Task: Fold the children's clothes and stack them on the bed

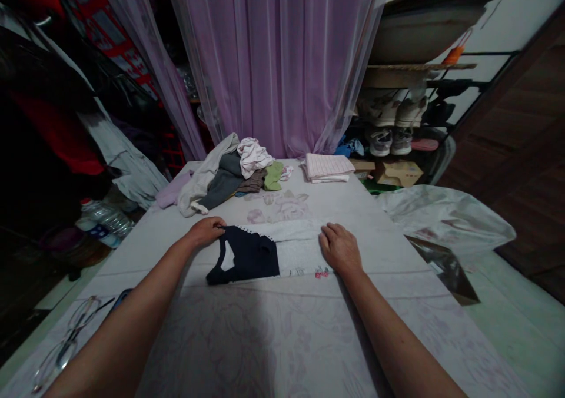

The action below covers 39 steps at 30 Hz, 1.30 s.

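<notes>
A small garment (269, 251), navy on the left and pale grey on the right, lies flat on the patterned bed sheet (273, 339). My left hand (205, 231) rests at the garment's top left corner with its fingers curled onto the edge. My right hand (339, 248) lies on the garment's right end, fingers together and pressed down on the cloth.
A heap of unfolded clothes (225, 174) sits at the far side, with a folded pink-striped stack (327, 167) to its right. Glasses (66, 345) lie near left. A water bottle (103, 221) is at the left, a plastic bag (445, 215) at the right. Purple curtain (273, 56) behind.
</notes>
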{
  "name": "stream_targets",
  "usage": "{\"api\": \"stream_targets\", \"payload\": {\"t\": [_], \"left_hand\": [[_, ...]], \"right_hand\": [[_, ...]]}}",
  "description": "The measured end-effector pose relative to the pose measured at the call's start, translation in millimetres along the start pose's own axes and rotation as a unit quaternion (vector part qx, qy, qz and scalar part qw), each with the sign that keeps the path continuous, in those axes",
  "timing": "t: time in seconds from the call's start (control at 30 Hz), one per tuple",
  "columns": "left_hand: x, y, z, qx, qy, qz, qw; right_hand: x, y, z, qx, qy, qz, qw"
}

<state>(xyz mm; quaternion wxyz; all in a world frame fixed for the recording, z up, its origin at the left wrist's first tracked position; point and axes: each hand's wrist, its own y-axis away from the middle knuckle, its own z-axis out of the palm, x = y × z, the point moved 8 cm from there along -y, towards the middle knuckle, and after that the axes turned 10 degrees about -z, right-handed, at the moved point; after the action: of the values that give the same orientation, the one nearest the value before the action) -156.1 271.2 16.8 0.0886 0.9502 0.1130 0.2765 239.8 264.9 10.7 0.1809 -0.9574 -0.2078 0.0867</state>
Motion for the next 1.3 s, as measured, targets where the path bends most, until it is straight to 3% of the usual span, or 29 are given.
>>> {"api": "stream_targets", "payload": {"t": [0.33,0.53,0.67,0.77,0.87,0.93,1.07,1.3], "left_hand": [[4.2,6.4,4.0,-0.014,0.003,0.032,0.999],[-5.4,6.7,-1.5,0.041,-0.071,-0.019,0.996],[10.3,16.7,-2.9,0.083,-0.114,-0.012,0.99],[46.1,34.7,12.4,0.108,-0.135,0.061,0.983],[83.4,55.4,49.3,0.057,-0.124,0.158,0.978],[93.8,64.4,74.8,0.006,-0.128,0.176,0.976],[92.3,71.8,98.6,-0.029,-0.147,0.183,0.972],[81.6,63.7,98.8,-0.004,-0.139,0.175,0.975]], "right_hand": [[2.2,1.4,-0.6,-0.013,0.009,0.032,0.999],[3.5,2.3,-1.0,-0.002,0.01,0.043,0.999],[4.6,3.4,-2.5,0.015,0.011,0.046,0.999],[3.8,3.3,-2.5,0.025,0.01,0.034,0.999],[3.5,2.8,-2.9,0.041,0.012,0.023,0.999],[3.2,2.4,-4.4,0.056,0.01,0.015,0.998],[5.5,2.6,-9.7,0.068,0.003,0.026,0.997],[7.4,2.7,-16.1,0.04,0.034,0.081,0.995]]}}
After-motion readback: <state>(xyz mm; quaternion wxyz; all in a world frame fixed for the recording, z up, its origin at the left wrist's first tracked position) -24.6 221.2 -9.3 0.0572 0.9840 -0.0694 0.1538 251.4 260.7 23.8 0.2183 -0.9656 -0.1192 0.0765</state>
